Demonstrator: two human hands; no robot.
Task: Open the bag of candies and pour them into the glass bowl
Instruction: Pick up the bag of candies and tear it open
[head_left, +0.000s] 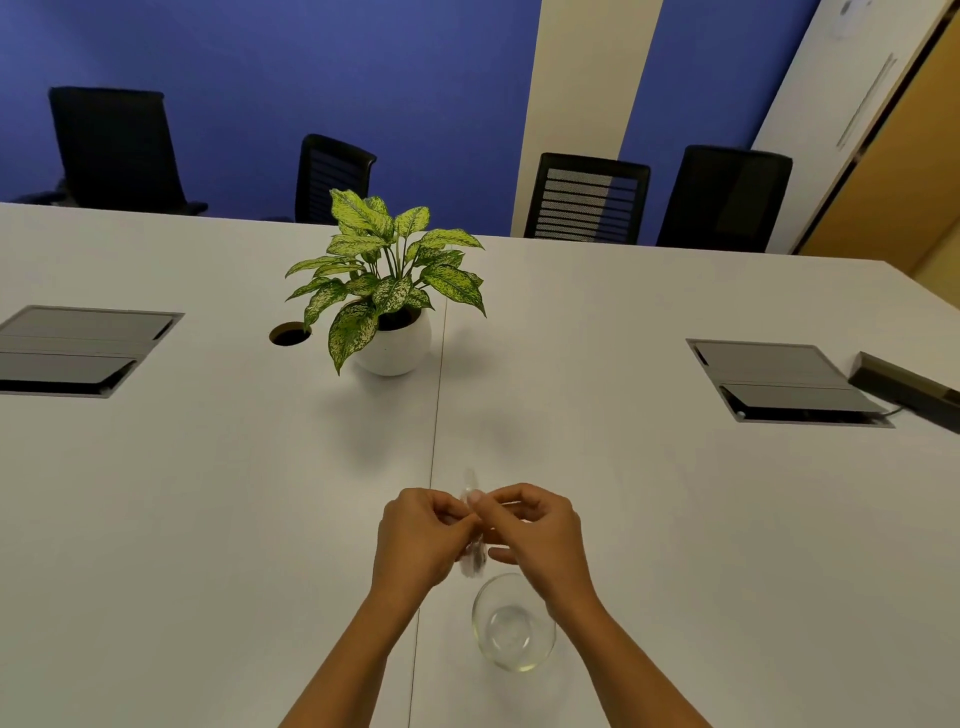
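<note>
A small clear plastic bag of candies (474, 558) hangs between my two hands above the white table (208, 519). My left hand (415, 540) pinches its top edge from the left and my right hand (540, 535) pinches it from the right, thumbs nearly touching. The bag is blurred and mostly hidden by my fingers; I cannot tell whether its top is open. The glass bowl (511, 629) stands on the table just below and toward me, between my forearms, with nothing visible inside it.
A potted plant (389, 291) in a round white pot stands at mid-table beyond my hands, beside a cable hole (290, 333). Grey socket hatches (78, 351) (784, 382) lie at left and right, with a dark box (909, 389) at the right edge. Black chairs (587, 197) line the far side.
</note>
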